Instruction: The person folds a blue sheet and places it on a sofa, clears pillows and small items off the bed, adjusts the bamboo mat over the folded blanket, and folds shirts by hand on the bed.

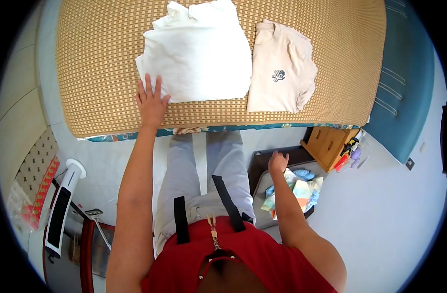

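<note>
My left hand [152, 105] lies at the lower left corner of a folded white garment [199, 61], its fingers spread over the mat and the garment's edge. To the right of the white garment is a folded beige shirt [282, 68] with a small dark print on it. Both garments rest flat on the woven mat of the bed [99, 73]. My right hand [278, 161] hangs below the bed's front edge, above a dark-rimmed grey seat or case, with its fingers partly curled and apart. Nothing shows in either hand.
Colourful cloths [301, 190] lie on the grey seat or case. A wooden cabinet [328, 146] with small items stands by the bed's right corner, near a teal headboard [404, 78]. At the left are a white upright appliance [62, 210] and a red-framed piece of furniture [87, 254].
</note>
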Demonstrator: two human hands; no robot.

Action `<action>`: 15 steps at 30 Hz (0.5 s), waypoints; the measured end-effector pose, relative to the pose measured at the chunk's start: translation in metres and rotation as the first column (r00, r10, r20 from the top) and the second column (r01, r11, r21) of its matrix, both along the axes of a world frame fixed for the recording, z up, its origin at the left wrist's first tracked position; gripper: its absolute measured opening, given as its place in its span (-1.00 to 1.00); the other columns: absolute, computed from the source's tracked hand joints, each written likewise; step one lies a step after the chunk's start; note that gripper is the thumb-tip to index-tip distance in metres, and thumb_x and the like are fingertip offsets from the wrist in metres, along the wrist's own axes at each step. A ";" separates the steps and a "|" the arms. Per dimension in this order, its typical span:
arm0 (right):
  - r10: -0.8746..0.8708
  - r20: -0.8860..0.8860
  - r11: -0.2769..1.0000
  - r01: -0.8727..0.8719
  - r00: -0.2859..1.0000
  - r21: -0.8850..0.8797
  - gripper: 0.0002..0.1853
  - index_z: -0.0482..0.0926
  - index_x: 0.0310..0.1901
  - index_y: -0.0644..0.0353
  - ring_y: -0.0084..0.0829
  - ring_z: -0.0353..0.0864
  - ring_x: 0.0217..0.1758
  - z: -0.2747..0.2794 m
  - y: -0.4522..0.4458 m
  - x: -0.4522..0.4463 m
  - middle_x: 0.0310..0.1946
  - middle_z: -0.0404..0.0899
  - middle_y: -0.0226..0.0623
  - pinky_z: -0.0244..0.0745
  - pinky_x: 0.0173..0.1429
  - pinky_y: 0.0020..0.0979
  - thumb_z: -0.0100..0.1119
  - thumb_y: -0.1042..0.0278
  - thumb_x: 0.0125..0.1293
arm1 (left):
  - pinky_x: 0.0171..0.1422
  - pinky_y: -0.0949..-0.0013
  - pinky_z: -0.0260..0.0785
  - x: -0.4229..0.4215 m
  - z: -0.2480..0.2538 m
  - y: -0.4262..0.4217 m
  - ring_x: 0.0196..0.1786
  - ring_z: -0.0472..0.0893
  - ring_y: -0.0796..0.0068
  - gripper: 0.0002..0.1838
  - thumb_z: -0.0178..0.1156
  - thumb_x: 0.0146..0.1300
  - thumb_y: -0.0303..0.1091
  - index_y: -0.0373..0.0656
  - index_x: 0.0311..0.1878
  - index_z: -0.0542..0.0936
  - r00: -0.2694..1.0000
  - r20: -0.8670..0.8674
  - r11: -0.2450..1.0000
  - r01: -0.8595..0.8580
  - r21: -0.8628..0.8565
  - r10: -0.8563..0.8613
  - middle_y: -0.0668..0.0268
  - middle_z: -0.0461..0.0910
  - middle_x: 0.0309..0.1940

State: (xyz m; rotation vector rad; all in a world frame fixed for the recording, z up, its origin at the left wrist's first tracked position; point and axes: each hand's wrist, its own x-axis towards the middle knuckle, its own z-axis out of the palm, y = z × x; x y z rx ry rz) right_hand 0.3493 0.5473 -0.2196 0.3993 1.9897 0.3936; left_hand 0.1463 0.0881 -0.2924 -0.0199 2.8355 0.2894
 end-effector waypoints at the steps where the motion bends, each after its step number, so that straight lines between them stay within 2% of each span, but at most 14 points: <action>1: 0.285 -0.430 0.956 -0.288 0.857 0.060 -0.73 0.49 -0.06 0.11 -0.24 0.58 -0.10 -0.020 0.003 0.017 -0.08 0.55 -0.14 0.18 0.31 -0.17 -0.05 0.43 0.20 | 0.42 -0.12 -0.17 0.000 0.000 0.001 0.47 -0.19 0.02 -0.29 0.04 0.25 0.01 0.19 0.43 0.03 1.000 0.004 1.000 -0.002 -0.001 0.002 0.25 -0.25 0.47; 4: 0.216 -0.741 0.921 -0.384 0.635 -0.061 -0.79 0.49 -0.19 0.14 -0.20 0.58 -0.22 -0.009 -0.042 -0.059 -0.33 0.59 -0.21 0.32 0.16 -0.19 0.01 0.53 0.11 | 0.41 -0.12 -0.17 0.000 0.001 0.001 0.47 -0.19 0.02 -0.30 0.04 0.25 0.01 0.19 0.42 0.05 1.000 0.004 1.000 -0.005 -0.015 0.005 0.25 -0.25 0.47; 6: -0.062 -0.669 0.921 -0.216 0.741 -0.325 -0.83 0.47 -0.27 0.17 -0.15 0.55 -0.29 0.016 -0.085 -0.119 -0.37 0.54 -0.21 0.42 -0.07 -0.22 0.09 0.56 0.06 | 0.41 -0.12 -0.16 0.000 0.002 0.001 0.47 -0.19 0.02 -0.30 0.05 0.25 0.01 0.19 0.42 0.06 1.000 0.006 1.000 -0.006 -0.016 0.006 0.25 -0.25 0.47; 8: -0.210 -0.778 0.832 -0.309 0.592 -0.460 -0.89 0.47 -0.33 0.19 -0.12 0.52 -0.35 0.024 -0.118 -0.168 -0.40 0.52 -0.21 0.44 -0.24 -0.22 0.16 0.48 0.08 | 0.41 -0.12 -0.16 0.000 0.003 0.002 0.48 -0.19 0.03 -0.30 0.05 0.24 0.00 0.19 0.42 0.06 1.000 0.009 1.000 -0.009 -0.011 0.009 0.25 -0.25 0.47; 10: -0.376 -0.756 0.719 -0.346 0.536 -0.603 -0.89 0.49 -0.34 0.20 -0.15 0.54 -0.35 0.026 -0.151 -0.214 -0.37 0.53 -0.21 0.46 -0.26 -0.27 0.18 0.48 0.08 | 0.41 -0.12 -0.16 0.000 0.003 0.002 0.48 -0.19 0.03 -0.30 0.05 0.25 0.01 0.19 0.42 0.06 1.000 0.007 1.000 -0.009 -0.010 0.009 0.26 -0.26 0.47; 12: -0.501 -0.667 0.590 -0.347 0.551 -0.729 -0.86 0.51 -0.27 0.20 -0.19 0.56 -0.33 0.016 -0.178 -0.251 -0.31 0.54 -0.20 0.48 -0.24 -0.30 0.16 0.50 0.09 | 0.41 -0.12 -0.17 -0.001 0.002 0.002 0.48 -0.20 0.03 -0.30 0.04 0.25 0.02 0.19 0.42 0.05 1.000 0.005 1.000 -0.011 -0.003 0.011 0.26 -0.26 0.47; 14: -0.557 -0.584 0.467 -0.359 0.590 -0.808 -0.81 0.54 -0.19 0.19 -0.24 0.59 -0.30 0.000 -0.204 -0.283 -0.25 0.54 -0.19 0.50 -0.20 -0.34 0.15 0.51 0.11 | 0.42 -0.12 -0.18 0.001 -0.001 -0.001 0.48 -0.21 0.03 -0.30 0.04 0.25 0.02 0.19 0.42 0.05 1.000 0.011 1.000 -0.008 0.003 0.008 0.26 -0.26 0.48; 15: -0.533 -0.577 0.461 -0.359 0.619 -0.811 -0.80 0.54 -0.18 0.19 -0.25 0.59 -0.30 -0.003 -0.218 -0.297 -0.23 0.55 -0.21 0.50 -0.19 -0.35 0.14 0.51 0.12 | 0.42 -0.12 -0.18 0.004 -0.001 -0.005 0.48 -0.21 0.03 -0.30 0.04 0.25 0.02 0.19 0.42 0.05 1.000 0.015 1.000 -0.009 -0.004 0.009 0.26 -0.26 0.48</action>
